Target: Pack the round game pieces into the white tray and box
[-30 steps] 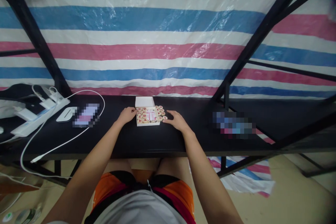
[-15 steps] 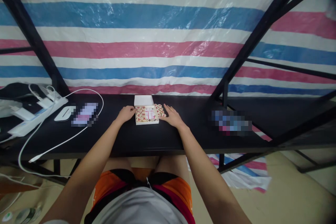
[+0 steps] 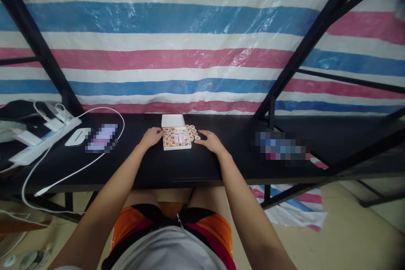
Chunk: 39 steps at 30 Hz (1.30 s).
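A white box (image 3: pixel 177 148) stands on the black desk, holding round Chinese chess pieces (image 3: pixel 172 137) with red characters around a pink-and-white printed area. My left hand (image 3: pixel 153 136) rests at the box's left edge, its fingers bent against the side as if steadying it; the fingertips are partly hidden. To the right of the box lies a loose cluster of chess pieces (image 3: pixel 192 128). Right beside that cluster is my right hand (image 3: pixel 209 140), thumb and fingers apart, close to the nearest pieces and gripping none that I can see.
Behind the box lies a white lid (image 3: pixel 172 120). Leftward on the desk (image 3: pixel 177 171) are a blurred phone (image 3: pixel 103 138), a white flat device (image 3: pixel 76 136), a white cable (image 3: pixel 72 173) and a power strip (image 3: pixel 47 139). A blurred object (image 3: pixel 280 147) lies at right, near the black frame.
My right hand has drawn slightly right, away from the box, and its fingers are more bent; more of the loose pieces show. My left hand stays at the box.
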### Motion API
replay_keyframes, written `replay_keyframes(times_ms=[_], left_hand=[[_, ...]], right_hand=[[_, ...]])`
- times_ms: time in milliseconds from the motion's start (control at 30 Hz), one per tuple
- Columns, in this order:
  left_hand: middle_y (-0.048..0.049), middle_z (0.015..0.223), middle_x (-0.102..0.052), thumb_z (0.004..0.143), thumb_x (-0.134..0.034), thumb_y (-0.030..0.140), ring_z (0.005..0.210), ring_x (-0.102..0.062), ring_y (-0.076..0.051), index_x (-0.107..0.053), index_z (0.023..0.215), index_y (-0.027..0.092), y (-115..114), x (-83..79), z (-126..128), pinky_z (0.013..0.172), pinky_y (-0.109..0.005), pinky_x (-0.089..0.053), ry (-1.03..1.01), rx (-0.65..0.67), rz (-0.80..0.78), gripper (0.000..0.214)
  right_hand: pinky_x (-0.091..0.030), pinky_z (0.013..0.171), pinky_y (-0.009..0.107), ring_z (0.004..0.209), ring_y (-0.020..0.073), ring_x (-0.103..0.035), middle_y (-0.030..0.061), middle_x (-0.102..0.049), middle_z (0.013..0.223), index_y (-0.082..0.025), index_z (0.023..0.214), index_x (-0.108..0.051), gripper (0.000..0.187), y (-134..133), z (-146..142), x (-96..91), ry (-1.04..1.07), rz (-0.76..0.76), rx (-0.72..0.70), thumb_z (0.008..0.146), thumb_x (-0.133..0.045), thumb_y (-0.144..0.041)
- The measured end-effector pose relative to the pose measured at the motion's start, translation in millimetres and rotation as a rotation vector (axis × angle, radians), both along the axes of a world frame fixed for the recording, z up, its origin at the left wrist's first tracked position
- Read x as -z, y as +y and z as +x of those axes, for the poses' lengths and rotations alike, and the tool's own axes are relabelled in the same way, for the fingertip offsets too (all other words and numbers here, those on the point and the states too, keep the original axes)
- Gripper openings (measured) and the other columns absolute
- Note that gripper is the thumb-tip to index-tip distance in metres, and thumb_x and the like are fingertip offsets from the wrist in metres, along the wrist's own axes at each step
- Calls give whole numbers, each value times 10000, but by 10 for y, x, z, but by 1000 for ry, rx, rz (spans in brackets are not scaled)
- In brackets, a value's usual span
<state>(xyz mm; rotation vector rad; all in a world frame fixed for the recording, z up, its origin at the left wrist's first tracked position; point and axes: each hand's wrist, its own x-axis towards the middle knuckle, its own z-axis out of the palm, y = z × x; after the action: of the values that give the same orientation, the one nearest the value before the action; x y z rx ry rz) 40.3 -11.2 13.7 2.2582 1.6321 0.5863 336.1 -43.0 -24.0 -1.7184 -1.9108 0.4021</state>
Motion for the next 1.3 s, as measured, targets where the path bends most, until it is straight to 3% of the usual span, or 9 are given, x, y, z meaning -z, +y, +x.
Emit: replay_keyframes(times_ms=[433,867,1100,1300], left_hand=[[-73,729,-684,860,-406,440,669,-585,-198,-673,702,192,11,22,6,576,-263,-321,6,-17,-5,397],[-72,718,-681,847,-417,412,647,-581,-189,-658,668,192,18,37,25,576,-264,-327,-10,-50,-30,373],[-69,691,-659,838,-414,448,625,-560,-186,-649,661,190,24,60,25,564,-266,-313,-21,-58,-29,392],[-68,688,-658,845,-408,451,620,-554,-178,-629,645,187,14,49,19,560,-261,-299,-2,-61,-23,398]], right_hand=[[-327,1044,386,1232,249,-453,67,-535,1315,-250,1224,-588,623,66,-28,71,-89,27,24,716,-639,-608],[-319,1023,417,1235,263,-433,51,-531,1312,-285,1197,-590,587,65,-55,41,-100,10,33,715,-634,-617],[-392,931,340,1092,237,-510,86,-572,1139,-198,1130,-568,632,20,-52,18,71,88,83,633,-713,-560],[-410,867,329,921,208,-553,45,-581,912,-197,809,-615,301,-111,-57,-6,90,138,7,683,-677,-463]])
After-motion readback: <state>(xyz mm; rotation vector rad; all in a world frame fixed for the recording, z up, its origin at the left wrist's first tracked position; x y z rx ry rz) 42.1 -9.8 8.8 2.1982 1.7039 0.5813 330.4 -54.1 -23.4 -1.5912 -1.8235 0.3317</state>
